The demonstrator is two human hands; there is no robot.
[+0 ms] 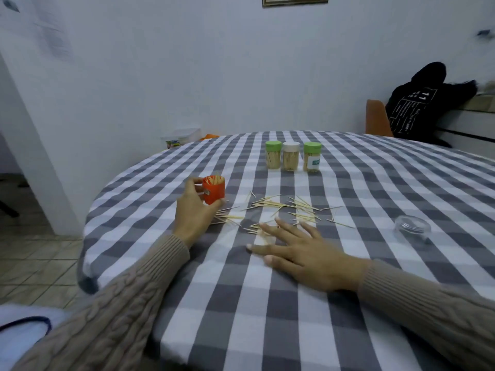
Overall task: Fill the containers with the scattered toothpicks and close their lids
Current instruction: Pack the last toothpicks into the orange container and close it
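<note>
Left hand (193, 210) grips orange container (213, 190); right hand (302, 251) lies flat, fingers spread, on toothpicks (284, 207).

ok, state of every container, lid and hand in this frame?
orange container: open, upright, toothpicks inside, held
two green-lidded jars: closed, filled
white-lidded jar: closed, filled
clear lid: off, lying on tablecloth
loose toothpicks: scattered
left hand: gripping orange container
right hand: flat, fingers spread

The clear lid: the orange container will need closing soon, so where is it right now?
In the head view the clear lid lies on the checked tablecloth at the right, beyond the right hand and just right of the scattered toothpicks.
</note>
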